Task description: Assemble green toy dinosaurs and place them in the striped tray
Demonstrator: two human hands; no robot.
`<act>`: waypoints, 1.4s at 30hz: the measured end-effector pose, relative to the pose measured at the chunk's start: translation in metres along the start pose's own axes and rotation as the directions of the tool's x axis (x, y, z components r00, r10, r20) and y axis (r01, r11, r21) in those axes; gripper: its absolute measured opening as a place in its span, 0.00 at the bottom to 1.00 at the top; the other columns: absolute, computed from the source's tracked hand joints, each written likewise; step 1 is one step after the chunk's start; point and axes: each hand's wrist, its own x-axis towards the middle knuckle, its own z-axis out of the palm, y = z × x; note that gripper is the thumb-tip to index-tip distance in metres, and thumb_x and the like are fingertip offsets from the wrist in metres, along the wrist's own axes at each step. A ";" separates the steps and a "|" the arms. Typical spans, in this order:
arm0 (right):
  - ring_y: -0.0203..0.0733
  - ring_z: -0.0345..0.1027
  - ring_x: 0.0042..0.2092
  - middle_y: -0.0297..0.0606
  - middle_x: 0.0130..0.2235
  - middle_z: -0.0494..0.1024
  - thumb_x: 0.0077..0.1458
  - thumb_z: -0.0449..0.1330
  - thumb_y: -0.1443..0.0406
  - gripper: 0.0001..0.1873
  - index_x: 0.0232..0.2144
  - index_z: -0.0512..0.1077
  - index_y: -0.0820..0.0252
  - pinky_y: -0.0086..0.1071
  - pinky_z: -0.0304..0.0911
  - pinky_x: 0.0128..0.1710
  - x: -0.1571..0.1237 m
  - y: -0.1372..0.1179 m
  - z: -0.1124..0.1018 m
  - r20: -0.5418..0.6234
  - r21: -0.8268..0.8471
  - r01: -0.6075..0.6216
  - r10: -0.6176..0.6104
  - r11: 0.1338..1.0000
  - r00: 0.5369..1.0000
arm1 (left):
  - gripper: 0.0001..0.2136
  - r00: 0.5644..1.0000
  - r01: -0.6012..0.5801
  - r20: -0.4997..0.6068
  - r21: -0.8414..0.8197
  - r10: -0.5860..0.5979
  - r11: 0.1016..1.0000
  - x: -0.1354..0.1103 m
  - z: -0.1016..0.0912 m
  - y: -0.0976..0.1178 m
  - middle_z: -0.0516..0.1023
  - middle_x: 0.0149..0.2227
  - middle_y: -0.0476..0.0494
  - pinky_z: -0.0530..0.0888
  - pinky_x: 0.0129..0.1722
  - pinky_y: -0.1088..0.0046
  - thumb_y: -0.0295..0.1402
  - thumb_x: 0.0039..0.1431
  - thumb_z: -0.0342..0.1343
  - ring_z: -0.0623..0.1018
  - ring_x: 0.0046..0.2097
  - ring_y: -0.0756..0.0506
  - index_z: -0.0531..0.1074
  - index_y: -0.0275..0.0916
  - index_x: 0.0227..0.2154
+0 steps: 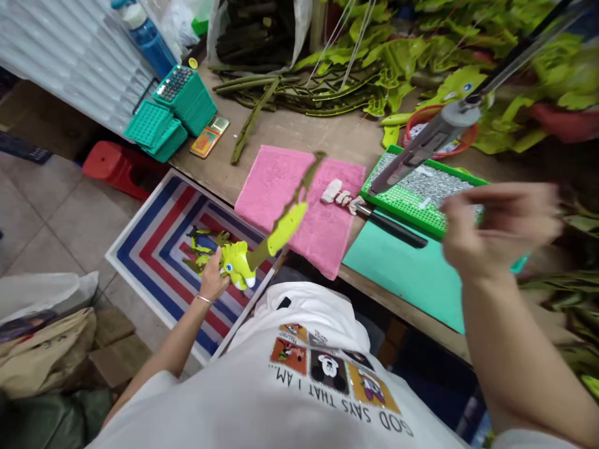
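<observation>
Left hand (214,279) holds blue-eyed, yellow-green toy (238,262).

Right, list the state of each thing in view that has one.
left hand, closed on the dinosaur toy
dinosaur toy, held
right hand, raised, blurred, grip unclear
power screwdriver, tip toward the green tray
green tray, partly covered with silvery pieces
pink towel, spread out
black-handled tool, lying down
red basket, holding white pieces
teal baskets, stacked
blue bottle, capped

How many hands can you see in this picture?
2: the left hand holds a yellow-green toy over the striped box, and the right hand, blurred, is near the right end of the green tray. No others show.
</observation>
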 end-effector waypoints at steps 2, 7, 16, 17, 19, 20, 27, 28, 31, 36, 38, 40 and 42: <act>0.58 0.74 0.43 0.46 0.38 0.80 0.61 0.57 0.56 0.11 0.41 0.75 0.52 0.51 0.67 0.42 -0.005 0.010 0.021 -0.056 -0.305 0.015 -0.033 0.952 0.998 | 0.38 0.995 0.094 -0.011 -0.064 -0.094 0.994 -0.009 0.013 0.020 0.77 0.49 0.32 0.75 0.52 0.57 0.32 0.57 0.49 0.77 0.50 0.37 0.47 0.33 0.71; 0.58 0.71 0.47 0.54 0.50 0.78 0.59 0.51 0.66 0.21 0.53 0.72 0.64 0.50 0.65 0.45 -0.002 0.039 0.059 0.186 -0.646 0.139 -0.022 0.750 0.982 | 0.38 0.978 0.162 0.159 -0.183 -0.133 0.970 0.002 0.017 0.064 0.75 0.49 0.36 0.75 0.51 0.63 0.29 0.59 0.51 0.76 0.47 0.41 0.45 0.37 0.72; 0.53 0.73 0.39 0.49 0.41 0.80 0.59 0.53 0.64 0.22 0.54 0.72 0.59 0.41 0.65 0.35 0.011 0.036 0.058 0.135 -0.668 0.088 0.004 0.739 0.991 | 0.37 0.955 0.187 0.265 -0.185 -0.135 0.965 0.021 -0.004 0.098 0.77 0.50 0.36 0.76 0.49 0.64 0.31 0.63 0.53 0.80 0.48 0.40 0.45 0.41 0.72; 0.52 0.73 0.38 0.47 0.41 0.81 0.60 0.54 0.63 0.21 0.54 0.72 0.57 0.40 0.65 0.34 0.012 0.028 0.056 0.124 -0.622 0.078 -0.001 0.779 0.992 | 0.36 0.947 0.199 0.282 -0.144 -0.152 0.969 0.022 -0.008 0.102 0.77 0.49 0.35 0.76 0.48 0.65 0.31 0.63 0.53 0.80 0.47 0.39 0.46 0.41 0.72; 0.49 0.74 0.35 0.43 0.39 0.81 0.62 0.55 0.60 0.20 0.55 0.72 0.54 0.39 0.66 0.33 0.012 0.006 0.056 0.127 -0.505 0.095 -0.035 0.858 0.991 | 0.36 0.935 0.212 0.301 -0.056 -0.186 0.976 0.023 -0.014 0.108 0.78 0.48 0.36 0.76 0.44 0.66 0.32 0.64 0.54 0.81 0.45 0.39 0.47 0.42 0.72; 0.48 0.74 0.35 0.41 0.38 0.82 0.63 0.55 0.59 0.20 0.56 0.71 0.52 0.39 0.67 0.34 0.012 -0.005 0.058 0.141 -0.447 0.123 -0.066 0.886 0.988 | 0.35 0.933 0.212 0.302 -0.018 -0.197 0.977 0.023 -0.017 0.110 0.78 0.47 0.37 0.76 0.43 0.67 0.33 0.64 0.54 0.81 0.44 0.39 0.47 0.43 0.72; 0.39 0.67 0.27 0.38 0.31 0.75 0.67 0.49 0.61 0.24 0.62 0.68 0.54 0.32 0.64 0.28 0.002 -0.049 0.111 0.440 -0.356 0.329 -0.154 0.875 0.885 | 0.36 0.924 0.217 0.323 -0.004 -0.204 0.976 0.023 -0.022 0.115 0.78 0.45 0.39 0.75 0.41 0.69 0.32 0.64 0.55 0.81 0.44 0.40 0.47 0.45 0.72; 0.38 0.65 0.25 0.38 0.30 0.74 0.67 0.48 0.63 0.24 0.62 0.69 0.55 0.31 0.61 0.26 0.003 -0.051 0.118 0.487 -0.397 0.328 -0.106 0.857 0.867 | 0.36 0.919 0.223 0.336 -0.017 -0.205 0.975 0.023 -0.022 0.115 0.78 0.45 0.39 0.75 0.41 0.69 0.33 0.64 0.54 0.80 0.44 0.40 0.47 0.45 0.72; 0.37 0.61 0.23 0.38 0.30 0.72 0.67 0.47 0.64 0.24 0.61 0.70 0.55 0.30 0.56 0.22 0.011 -0.063 0.126 0.560 -0.465 0.339 -0.025 0.818 0.828 | 0.35 0.914 0.234 0.355 -0.061 -0.198 0.970 0.024 -0.021 0.115 0.78 0.46 0.39 0.76 0.42 0.69 0.33 0.65 0.54 0.80 0.44 0.41 0.47 0.46 0.72; 0.38 0.64 0.28 0.39 0.31 0.72 0.67 0.49 0.61 0.25 0.64 0.66 0.48 0.30 0.60 0.25 0.008 -0.088 0.112 0.358 -0.383 0.348 -0.210 0.856 0.910 | 0.35 0.908 0.258 0.352 -0.042 -0.227 0.965 0.022 -0.019 0.119 0.77 0.45 0.39 0.75 0.42 0.68 0.36 0.66 0.54 0.81 0.44 0.40 0.46 0.46 0.72; 0.37 0.63 0.26 0.39 0.31 0.71 0.66 0.49 0.61 0.25 0.63 0.66 0.48 0.30 0.59 0.23 0.002 -0.083 0.114 0.345 -0.413 0.331 -0.191 0.848 0.919 | 0.35 0.899 0.266 0.363 -0.013 -0.244 0.964 0.021 -0.020 0.121 0.77 0.45 0.39 0.74 0.42 0.67 0.37 0.67 0.54 0.80 0.45 0.39 0.46 0.46 0.72; 0.36 0.59 0.22 0.38 0.29 0.71 0.65 0.49 0.63 0.25 0.62 0.68 0.50 0.30 0.55 0.20 -0.002 -0.072 0.121 0.446 -0.479 0.333 -0.101 0.812 0.889 | 0.34 0.896 0.263 0.370 0.005 -0.246 0.965 0.020 -0.021 0.123 0.76 0.46 0.39 0.74 0.43 0.67 0.37 0.67 0.53 0.80 0.45 0.39 0.46 0.46 0.72; 0.35 0.57 0.20 0.38 0.30 0.72 0.65 0.49 0.64 0.25 0.62 0.68 0.51 0.31 0.50 0.19 -0.003 -0.062 0.127 0.528 -0.539 0.345 -0.011 0.769 0.849 | 0.33 0.893 0.259 0.377 0.010 -0.244 0.966 0.020 -0.022 0.125 0.76 0.46 0.38 0.73 0.43 0.67 0.36 0.68 0.52 0.80 0.45 0.39 0.46 0.46 0.72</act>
